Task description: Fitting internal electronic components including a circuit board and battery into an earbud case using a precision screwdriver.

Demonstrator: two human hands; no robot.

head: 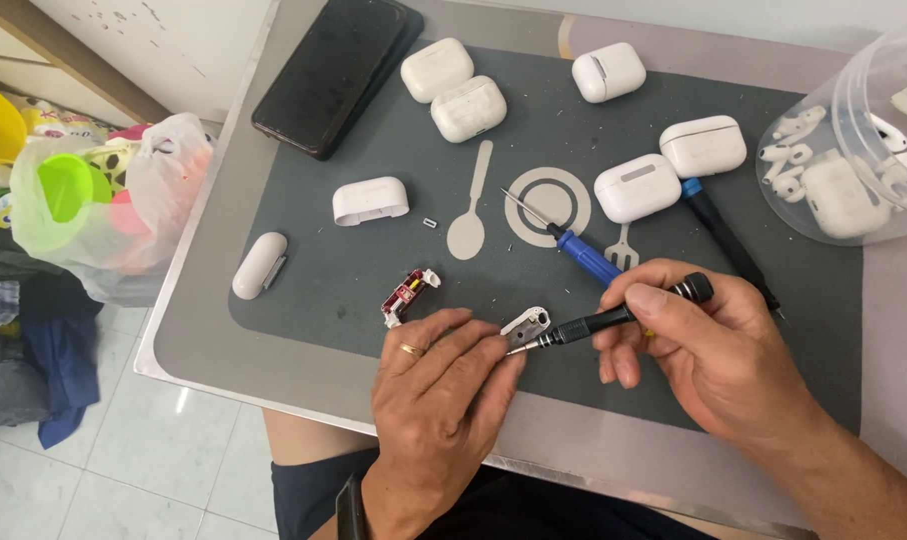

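My left hand [443,385], a ring on one finger, pinches a small silver metal part [526,323] against the grey mat [373,260]. A black precision screwdriver [613,315] sits in my right hand [708,355], its tip touching that metal part. Just left of my left hand lies a small red and white circuit piece [409,296]. A blue-handled screwdriver [573,250] rests on the mat above my right hand, and a black one with a blue cap [723,235] lies to its right.
Several white earbud cases [468,107] are spread over the mat, one open shell [370,199] and a case [259,265] off the mat's left edge. A black phone [333,72] lies top left. A clear tub [853,150] of earbuds sits right. Plastic bags [103,200] hang left.
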